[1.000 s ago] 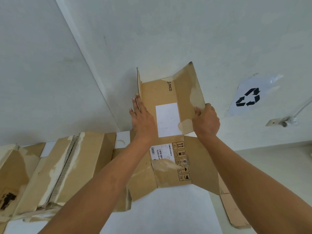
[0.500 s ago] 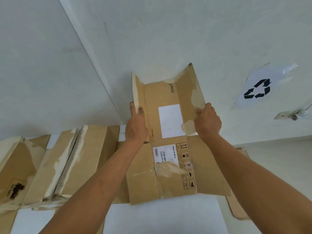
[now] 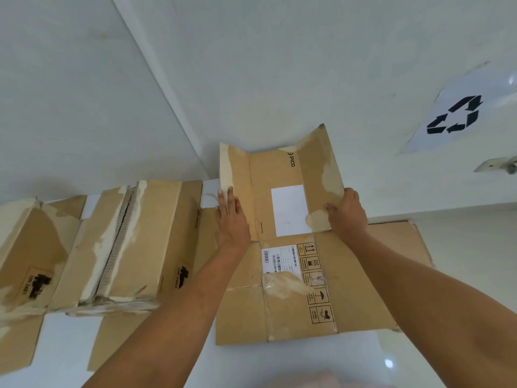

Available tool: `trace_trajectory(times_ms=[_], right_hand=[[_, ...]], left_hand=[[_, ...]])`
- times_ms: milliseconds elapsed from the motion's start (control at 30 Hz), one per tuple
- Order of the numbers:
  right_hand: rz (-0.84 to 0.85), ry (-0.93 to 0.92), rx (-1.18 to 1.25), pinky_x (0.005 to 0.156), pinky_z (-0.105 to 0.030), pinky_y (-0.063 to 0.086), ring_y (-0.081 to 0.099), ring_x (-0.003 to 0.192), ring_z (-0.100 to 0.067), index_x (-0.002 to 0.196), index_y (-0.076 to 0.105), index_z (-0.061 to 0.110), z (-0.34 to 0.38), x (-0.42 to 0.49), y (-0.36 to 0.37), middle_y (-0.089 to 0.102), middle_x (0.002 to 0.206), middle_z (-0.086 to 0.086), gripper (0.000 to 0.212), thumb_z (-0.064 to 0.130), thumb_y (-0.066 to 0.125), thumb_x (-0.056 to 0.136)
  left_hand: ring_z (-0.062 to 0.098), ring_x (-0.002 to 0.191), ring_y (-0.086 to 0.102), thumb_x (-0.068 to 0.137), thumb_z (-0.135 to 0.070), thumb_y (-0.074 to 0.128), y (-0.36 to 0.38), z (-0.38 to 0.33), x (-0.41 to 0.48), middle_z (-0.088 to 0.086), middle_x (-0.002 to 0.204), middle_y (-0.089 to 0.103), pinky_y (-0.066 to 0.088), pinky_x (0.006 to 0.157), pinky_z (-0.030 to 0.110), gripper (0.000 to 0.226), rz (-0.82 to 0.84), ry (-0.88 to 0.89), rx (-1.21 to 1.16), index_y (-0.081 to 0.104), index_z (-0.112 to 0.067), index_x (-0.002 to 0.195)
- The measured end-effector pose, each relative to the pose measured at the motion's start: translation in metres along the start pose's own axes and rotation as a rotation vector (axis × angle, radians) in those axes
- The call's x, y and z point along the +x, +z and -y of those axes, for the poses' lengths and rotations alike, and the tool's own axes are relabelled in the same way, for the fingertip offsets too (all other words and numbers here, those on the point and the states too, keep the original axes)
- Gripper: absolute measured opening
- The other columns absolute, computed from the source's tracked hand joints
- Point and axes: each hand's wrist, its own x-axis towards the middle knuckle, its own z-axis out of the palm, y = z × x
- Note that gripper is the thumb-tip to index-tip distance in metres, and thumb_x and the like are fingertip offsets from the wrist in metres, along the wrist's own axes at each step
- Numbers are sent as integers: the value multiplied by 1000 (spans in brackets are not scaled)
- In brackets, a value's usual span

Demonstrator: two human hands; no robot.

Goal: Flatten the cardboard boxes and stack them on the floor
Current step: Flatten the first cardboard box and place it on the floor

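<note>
A brown PICO cardboard box (image 3: pixel 282 275), opened out nearly flat, lies in front of me with a white label and a barcode sticker facing up. My left hand (image 3: pixel 230 219) rests palm-down, fingers spread, on its upper left flap. My right hand (image 3: pixel 347 212) grips the edge of the upper right flap, which still tilts upward. Under its right side, another flat cardboard sheet (image 3: pixel 402 242) lies on the floor.
Two unflattened boxes stand to the left: one with torn tape (image 3: pixel 128 242) and one marked UN 3481 (image 3: pixel 30 247). A wall corner rises behind. A recycling-symbol sheet (image 3: pixel 458 113) and a socket (image 3: pixel 495 163) are on the right wall. White floor (image 3: pixel 156 357) lies below.
The box has come down and spread flatter. My left hand let go of the left flap's edge and now presses flat on it. The right hand keeps its grip.
</note>
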Motion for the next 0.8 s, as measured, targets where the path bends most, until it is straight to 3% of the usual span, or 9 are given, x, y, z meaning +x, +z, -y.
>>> trace_trajectory(times_ms=[33,100,200,300,400,500,667,800], right_hand=[[9,7,-12,85,-53,52,60,109,-45,133,45,-1,-2,1,2,49,133,-17,50,29,67,99],[-5,3,-81,89,-54,50,56,116,-43,137,42,0,-8,3,9,49,133,-18,61,33,71,95],[-47,-28,-303,99,-50,45,46,126,-39,156,24,3,-18,-2,18,44,142,-17,90,46,70,93],[24,-94,-428,119,-50,30,22,150,-40,163,-3,6,-28,-19,32,13,166,-19,106,51,65,95],[66,-100,-475,126,-50,5,-14,156,-42,164,-7,9,-34,-35,47,-23,168,-19,105,60,55,96],[107,-100,-522,122,-51,-9,-31,151,-43,163,-11,12,-39,-41,56,-34,165,-16,98,69,34,99],[201,-95,-396,128,-52,-3,-26,155,-27,163,-15,14,-48,-54,73,-26,169,-9,76,57,13,106],[217,-143,-344,127,-43,-10,-25,155,-23,161,-19,12,-47,-66,86,-27,168,-7,77,55,15,107]], left_hand=[[38,151,-22,101,-46,48,5,-2,-4,17,164,-21,2,124,52,87,45,31,24,0,-2,158],[34,151,-25,102,-53,32,15,-7,-11,19,164,-20,-14,122,52,85,76,95,45,-6,-1,157],[29,152,-21,105,-52,22,38,-19,-18,15,166,-17,-12,124,48,79,125,158,-89,-7,-1,158],[25,152,-22,106,-50,19,59,-29,-28,11,166,-19,-10,125,45,74,169,209,-227,-11,-6,158],[21,151,-25,108,-44,19,72,-32,-33,8,165,-23,-10,125,43,70,172,224,-319,-14,-9,158],[20,151,-27,106,-46,12,76,-30,-35,6,165,-25,-14,124,40,69,160,232,-324,-14,-9,158],[18,150,-30,101,-52,4,87,-30,-34,4,164,-28,-8,125,45,73,182,235,-321,-17,-10,157],[17,149,-32,99,-66,9,95,-30,-35,2,163,-30,-15,123,42,84,183,241,-292,-22,-12,157]])
